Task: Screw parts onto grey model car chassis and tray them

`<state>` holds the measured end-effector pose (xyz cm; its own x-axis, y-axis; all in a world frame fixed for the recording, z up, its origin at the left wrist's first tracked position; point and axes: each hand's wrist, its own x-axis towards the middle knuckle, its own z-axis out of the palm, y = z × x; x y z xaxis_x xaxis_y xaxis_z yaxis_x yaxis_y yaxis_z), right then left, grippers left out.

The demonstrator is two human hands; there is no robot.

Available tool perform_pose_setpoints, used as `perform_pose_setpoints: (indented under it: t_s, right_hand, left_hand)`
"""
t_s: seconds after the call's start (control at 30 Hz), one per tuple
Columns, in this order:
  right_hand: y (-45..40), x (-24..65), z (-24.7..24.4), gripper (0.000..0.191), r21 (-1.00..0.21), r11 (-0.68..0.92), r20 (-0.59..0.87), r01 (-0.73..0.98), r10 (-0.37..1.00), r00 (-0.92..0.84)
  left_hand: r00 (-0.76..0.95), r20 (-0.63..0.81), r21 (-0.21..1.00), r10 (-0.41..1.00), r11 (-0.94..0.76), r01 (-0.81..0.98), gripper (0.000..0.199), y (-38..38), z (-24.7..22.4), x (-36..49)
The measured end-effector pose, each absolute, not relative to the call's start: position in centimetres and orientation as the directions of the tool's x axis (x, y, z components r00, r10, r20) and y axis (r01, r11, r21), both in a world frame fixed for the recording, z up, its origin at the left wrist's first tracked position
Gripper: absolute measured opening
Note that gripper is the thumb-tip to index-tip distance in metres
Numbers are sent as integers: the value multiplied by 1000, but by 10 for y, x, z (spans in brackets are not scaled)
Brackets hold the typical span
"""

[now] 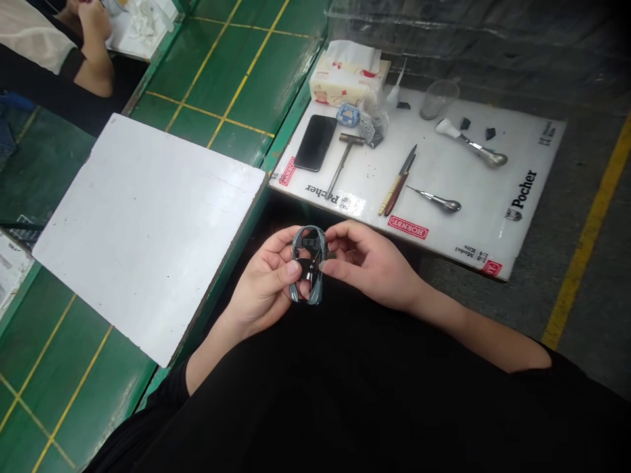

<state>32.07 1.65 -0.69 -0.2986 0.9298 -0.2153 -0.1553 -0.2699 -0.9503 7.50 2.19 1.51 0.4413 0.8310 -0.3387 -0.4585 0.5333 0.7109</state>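
Observation:
Between both hands, just above my lap, is a small grey and black plastic shell (320,289), rounded at the far end and with openings through its middle. It looks like a model car body. My left hand (269,279) grips its left side, thumb on the black inner part and fingers behind. On the opposite side, the thumb and fingertips of my right hand (369,263) close on the rim. Whether the right fingers also pinch a smaller part cannot be made out.
On the white board (458,230) at the right lie a phone (315,142), a T-handled tool (340,164), a pointed knife (399,180), metal-handled picks (436,199), a tissue box (340,82) and a clear cup (438,98). A white panel (152,230) lies left. A co-worker's arm (96,66) is upper left.

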Motion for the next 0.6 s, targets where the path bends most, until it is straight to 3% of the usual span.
perform_pose_setpoints:
  t_s: [0.17,0.33,0.6]
  right_hand:
    - [15,317,-15,55,-888,-323,-168,-328,891,-422]
    - [15,316,-14,58,-893,-352,-213,-280,880,-425]
    - [18,317,-8,48,-898,-270,-136,-349,922,-363]
  left_hand:
    - [464,-371,674,805,577,-462,59,21,14,77]
    - [477,-357,670,803,576,-469,53,18,13,79]
    - [471,-388,714,792,582,-390,57,14,14,78]
